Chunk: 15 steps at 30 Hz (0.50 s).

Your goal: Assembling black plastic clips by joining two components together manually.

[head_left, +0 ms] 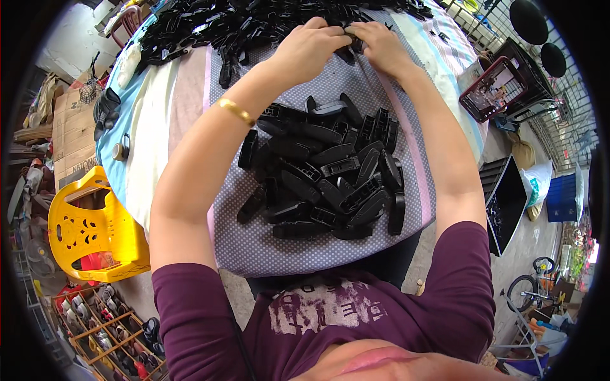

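Both hands busy on one little black plastic part at the far side of the table

Left hand and right hand were pinched together around a small black clip piece, fingers curled tight on it. Nearer the body sat a heap of glossy, ribbed black plastic housings on the dotted grey cloth; a gold bangle on the left wrist.

A yellow plastic chair stands left of the cloth-covered surface; below it, seemingly a wooden shoe rack on grey floor.
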{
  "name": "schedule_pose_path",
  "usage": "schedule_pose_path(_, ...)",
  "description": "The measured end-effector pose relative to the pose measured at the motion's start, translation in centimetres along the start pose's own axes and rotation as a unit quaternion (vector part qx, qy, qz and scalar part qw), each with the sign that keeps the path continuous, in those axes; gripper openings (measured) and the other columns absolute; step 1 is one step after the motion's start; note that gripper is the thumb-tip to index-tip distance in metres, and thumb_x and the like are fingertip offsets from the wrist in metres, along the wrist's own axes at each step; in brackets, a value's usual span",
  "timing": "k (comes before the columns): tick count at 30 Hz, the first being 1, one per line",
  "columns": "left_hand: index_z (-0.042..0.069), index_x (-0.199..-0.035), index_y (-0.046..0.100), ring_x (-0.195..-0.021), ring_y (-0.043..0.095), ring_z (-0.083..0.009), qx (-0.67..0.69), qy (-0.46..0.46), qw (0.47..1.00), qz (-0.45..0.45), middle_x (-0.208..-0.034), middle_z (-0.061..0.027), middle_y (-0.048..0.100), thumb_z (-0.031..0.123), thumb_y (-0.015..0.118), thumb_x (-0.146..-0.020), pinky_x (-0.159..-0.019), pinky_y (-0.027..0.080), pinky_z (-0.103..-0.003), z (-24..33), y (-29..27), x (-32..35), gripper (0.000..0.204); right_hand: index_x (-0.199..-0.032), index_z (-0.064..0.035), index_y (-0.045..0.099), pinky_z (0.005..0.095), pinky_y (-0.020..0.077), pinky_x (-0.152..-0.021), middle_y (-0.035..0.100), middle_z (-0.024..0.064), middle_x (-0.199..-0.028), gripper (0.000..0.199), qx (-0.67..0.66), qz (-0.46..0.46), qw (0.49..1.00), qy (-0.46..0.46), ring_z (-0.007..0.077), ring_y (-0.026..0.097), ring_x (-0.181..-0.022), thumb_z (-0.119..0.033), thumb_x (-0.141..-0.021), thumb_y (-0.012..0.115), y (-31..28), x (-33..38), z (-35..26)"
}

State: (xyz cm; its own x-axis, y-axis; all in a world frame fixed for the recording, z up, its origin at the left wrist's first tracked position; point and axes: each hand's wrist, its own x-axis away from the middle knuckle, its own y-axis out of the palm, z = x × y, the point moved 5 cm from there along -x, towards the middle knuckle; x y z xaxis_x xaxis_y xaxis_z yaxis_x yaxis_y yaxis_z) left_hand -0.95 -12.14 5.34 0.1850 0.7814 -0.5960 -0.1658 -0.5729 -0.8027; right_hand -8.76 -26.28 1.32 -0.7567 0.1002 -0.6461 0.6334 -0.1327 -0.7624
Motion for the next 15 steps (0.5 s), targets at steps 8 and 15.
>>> schedule_pose_path(8, 0.005, -0.096, 0.06, -0.085, 0.052, -0.024, -0.041, -0.024, 0.999, -0.01, -0.086, -0.0073, 0.059, 0.005, 0.063, -0.07, -0.08, 0.044, -0.032, -1.3, 0.7, -0.3, 0.026, -0.1, -0.0074, 0.06, 0.0322, 0.0436, -0.084, 0.06, 0.0069, -0.099, 0.029, 0.017, -0.156, 0.988, 0.004, 0.0242, 0.052, -0.1, -0.009, -0.071, 0.059, -1.7, -0.2, -1.0)
schedule_pose_path(15, -0.005, -0.1, 0.054, -0.078, 0.059, -0.0147, 0.457, -0.332, 0.812, 0.146, -0.094, -0.0088, 0.06, 0.01, 0.06, -0.082, -0.07, 0.05, -0.025, -3.6, -1.9, 4.3, 0.024, -0.109, -0.005, 0.059, 0.0211, 0.0476, -0.066, 0.063, 0.0028, -0.09, 0.031, -0.47, -0.03, 0.866, 0.169, 0.0095, 0.059, -0.077, -0.019, -0.081, 0.061, -3.4, -2.0, -4.6)
